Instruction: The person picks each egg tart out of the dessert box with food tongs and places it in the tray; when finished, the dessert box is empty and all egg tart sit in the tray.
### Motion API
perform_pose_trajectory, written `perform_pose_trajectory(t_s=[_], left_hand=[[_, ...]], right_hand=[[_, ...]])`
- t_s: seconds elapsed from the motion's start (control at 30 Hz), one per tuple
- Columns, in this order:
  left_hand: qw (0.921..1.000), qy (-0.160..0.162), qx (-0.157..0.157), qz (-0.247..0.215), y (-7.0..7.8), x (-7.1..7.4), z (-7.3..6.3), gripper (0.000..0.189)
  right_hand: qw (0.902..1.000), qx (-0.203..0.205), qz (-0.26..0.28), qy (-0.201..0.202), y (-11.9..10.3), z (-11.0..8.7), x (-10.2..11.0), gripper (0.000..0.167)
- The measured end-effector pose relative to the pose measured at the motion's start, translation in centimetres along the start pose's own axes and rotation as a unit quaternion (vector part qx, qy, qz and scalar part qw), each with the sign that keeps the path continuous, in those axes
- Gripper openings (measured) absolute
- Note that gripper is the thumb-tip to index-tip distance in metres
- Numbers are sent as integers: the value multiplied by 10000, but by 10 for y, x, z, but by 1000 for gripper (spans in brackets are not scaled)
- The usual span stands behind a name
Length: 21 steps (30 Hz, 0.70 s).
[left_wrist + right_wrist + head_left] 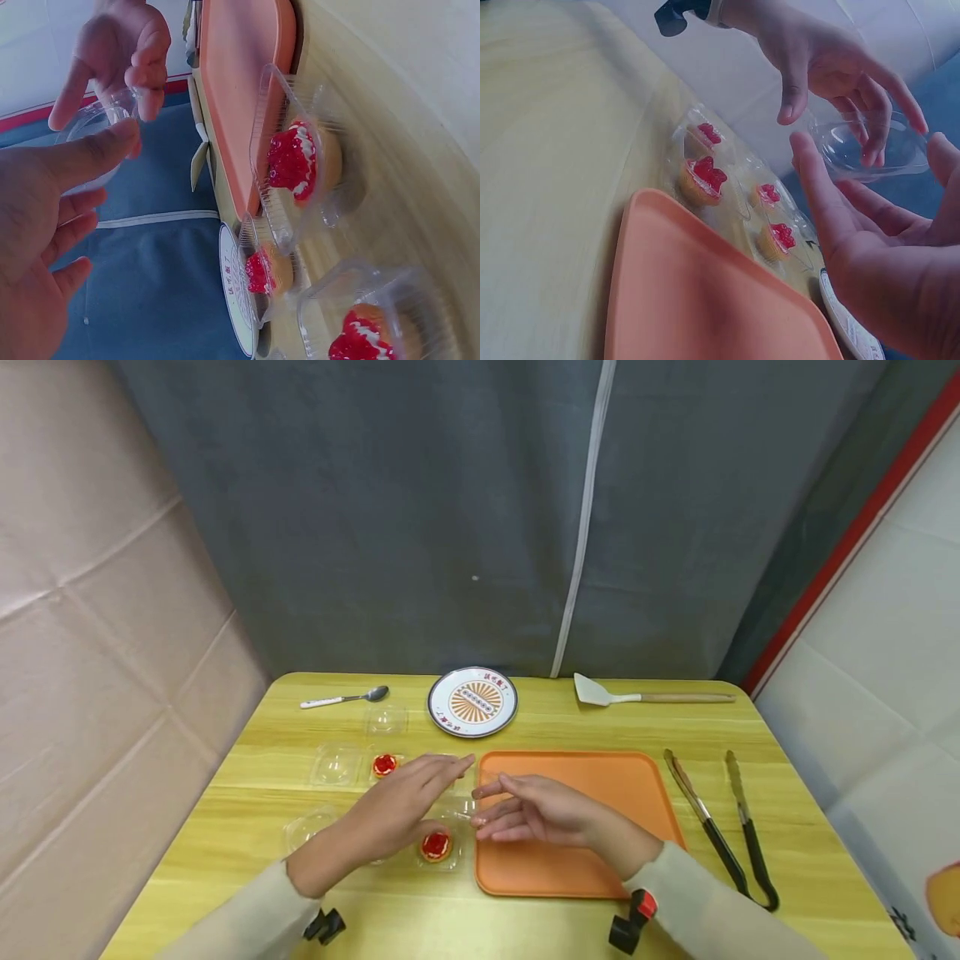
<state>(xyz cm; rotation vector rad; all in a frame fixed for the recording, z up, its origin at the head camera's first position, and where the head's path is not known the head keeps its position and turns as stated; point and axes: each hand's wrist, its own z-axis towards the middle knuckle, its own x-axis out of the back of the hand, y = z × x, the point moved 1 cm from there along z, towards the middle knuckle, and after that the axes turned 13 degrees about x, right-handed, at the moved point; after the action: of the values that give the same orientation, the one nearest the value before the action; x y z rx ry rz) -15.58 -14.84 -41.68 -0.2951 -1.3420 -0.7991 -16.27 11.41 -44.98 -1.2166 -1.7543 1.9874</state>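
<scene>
A clear plastic lid [874, 146] is held between both hands above the table. My left hand [397, 806] reaches over it from the left, with thumb and fingers on its edges in the left wrist view. From the other side my right hand [536, 814] holds it, palm turned up, with fingertips and thumb at its rim in the right wrist view. Below lie small tarts with red topping, such as the near tart [436, 846], in open clear plastic boxes. A tart farther back [385, 766] shows past my left hand, which hides others in the head view.
An orange tray [577, 877] lies under my right forearm. Black-handled tongs [708, 822] rest right of it. Along the back are a spoon [345, 699], a patterned plate [474, 702] and a white spatula [596, 692]. More clear plastic pieces [335, 765] sit at the left.
</scene>
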Motion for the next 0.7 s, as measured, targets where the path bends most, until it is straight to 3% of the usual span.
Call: perform_pose_trajectory(t_s=[0.1, 0.27, 0.4, 0.47, 0.6, 0.7], left_hand=[[10000, -91, 14, -38, 2, 1, 4, 96], [9975, -385, 426, -413, 5, 0, 16, 90], [9946, -407, 584, -754, 5, -1, 31, 91], [9921, -442, 678, -958, 4, -1, 41, 92], [9819, -732, 1007, -1430, 1, -3, 65, 88], [9688, -1062, 1208, -1887, -3, -10, 86, 86]], right_hand=[[9996, -132, 227, -41, 0, -3, 3, 66], [9997, -157, 174, 96, -4, -6, 7, 69], [9964, 297, -668, 440, -9, -8, 12, 68], [9848, 751, -1388, 731, -12, -8, 15, 65], [9355, 1539, -2882, 1346, -20, -10, 25, 82], [9087, 1732, -3477, 1528, -25, -11, 37, 93]])
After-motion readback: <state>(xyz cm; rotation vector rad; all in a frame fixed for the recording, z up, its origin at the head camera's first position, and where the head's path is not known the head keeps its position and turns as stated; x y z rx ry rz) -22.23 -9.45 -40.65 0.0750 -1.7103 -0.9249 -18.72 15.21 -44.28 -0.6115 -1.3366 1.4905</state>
